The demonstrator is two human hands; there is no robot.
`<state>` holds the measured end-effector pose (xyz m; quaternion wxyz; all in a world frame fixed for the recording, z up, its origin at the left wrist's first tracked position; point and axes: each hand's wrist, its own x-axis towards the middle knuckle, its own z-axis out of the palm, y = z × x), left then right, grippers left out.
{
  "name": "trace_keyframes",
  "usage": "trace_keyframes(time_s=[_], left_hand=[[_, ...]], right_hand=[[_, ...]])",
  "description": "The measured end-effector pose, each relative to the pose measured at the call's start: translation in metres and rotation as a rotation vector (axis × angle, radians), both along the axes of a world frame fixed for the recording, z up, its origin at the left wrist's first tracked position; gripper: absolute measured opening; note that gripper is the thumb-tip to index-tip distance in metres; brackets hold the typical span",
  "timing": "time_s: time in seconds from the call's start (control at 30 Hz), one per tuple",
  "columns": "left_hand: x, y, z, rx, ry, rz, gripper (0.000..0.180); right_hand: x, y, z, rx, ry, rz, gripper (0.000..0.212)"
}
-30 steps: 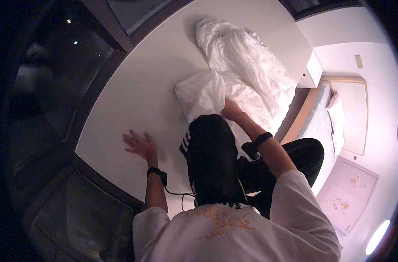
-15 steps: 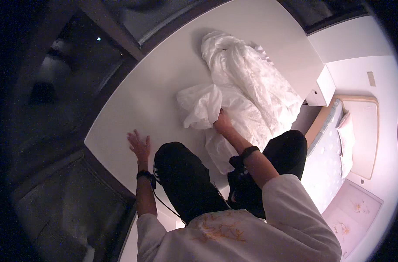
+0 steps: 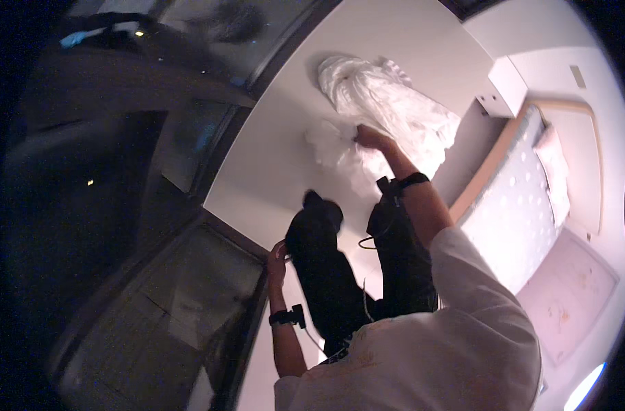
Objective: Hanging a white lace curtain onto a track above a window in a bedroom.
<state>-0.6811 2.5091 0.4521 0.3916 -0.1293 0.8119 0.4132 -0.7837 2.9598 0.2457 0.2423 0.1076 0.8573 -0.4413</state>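
A bunched-up heap of thin white cloth (image 3: 394, 103) lies on the wide pale ledge (image 3: 257, 164), its folds loose and its near part sheer. My right hand (image 3: 374, 137) is closed on the cloth at the heap's near side, with the fingertips partly hidden in the fabric. Beside my left knee, my left hand (image 3: 277, 260) is at the ledge's window-side edge. Its fingers are slightly bent and apart, holding nothing that I can see. Black straps with small devices and cables sit on both my wrists.
Dark window panes (image 3: 141, 171) with a dark frame run along the left. On the right stands a bed (image 3: 511, 205) with a dotted sheet and a pillow (image 3: 552, 164). A white cabinet (image 3: 507, 85) stands by its far end. My black-trousered legs (image 3: 319, 274) are between my arms.
My body has risen off the ledge, legs now straighter. My left hand has left the ledge top and come back beside my knee. The cloth's near part has been drawn toward the heap.
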Motion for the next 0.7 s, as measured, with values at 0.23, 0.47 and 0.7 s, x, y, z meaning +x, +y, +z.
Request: trace_keyframes(time_s=[0.23,0.47,0.7], left_hand=[[-0.062,0.017,0.059,0.216,-0.140,0.095,0.052],[-0.131,0.180,0.174,0.521,-0.665,0.235,0.066],[-0.063,0.242,0.191,0.501,-0.671,-0.551,0.052]], right_hand=[[0.056,0.027,0.325,-0.250,-0.057,-0.263,0.051],[0.117,-0.067,0.512,-0.868,0.110,0.037,0.040],[0.124,-0.060,0.574,-0.970,0.002,0.196,0.041]])
